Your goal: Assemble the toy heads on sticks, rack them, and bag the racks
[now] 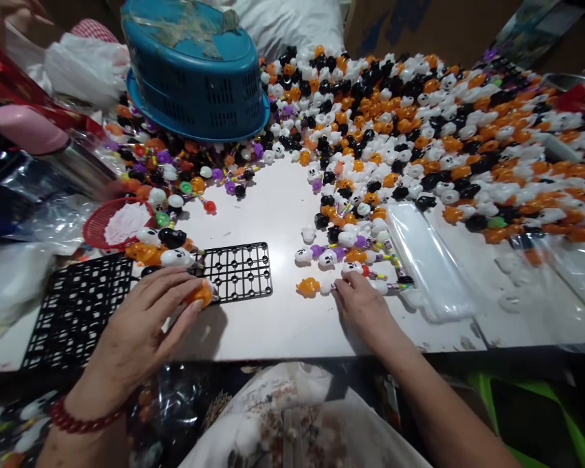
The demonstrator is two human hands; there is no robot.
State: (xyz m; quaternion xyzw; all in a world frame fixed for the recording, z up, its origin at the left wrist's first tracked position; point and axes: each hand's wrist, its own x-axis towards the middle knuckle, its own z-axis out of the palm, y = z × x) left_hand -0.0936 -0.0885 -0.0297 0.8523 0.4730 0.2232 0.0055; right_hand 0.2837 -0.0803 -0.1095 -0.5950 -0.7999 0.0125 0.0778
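Observation:
My left hand (151, 318) is closed around an orange pumpkin-shaped plastic piece (203, 294) at the left part of a black plastic grid rack (244, 270). Just beyond its fingers, white ghost heads (176, 257), black ones and orange ones are bunched at the same end of the rack. My right hand (363, 299) pinches a stick-like piece near the lower end of a row; an orange pumpkin head (307, 286) tips it on the left. Above that hand lie similar sticks with ghost heads (327, 258) and patterned stems, their right ends bunched together.
Stacked black grids (80, 312) lie left of my left hand, below a red basket (97, 224). An upturned blue basket (195, 71) stands behind. A large heap of orange, black and white heads (394, 117) covers the back right. Clear plastic bags (431, 266) lie right of the sticks.

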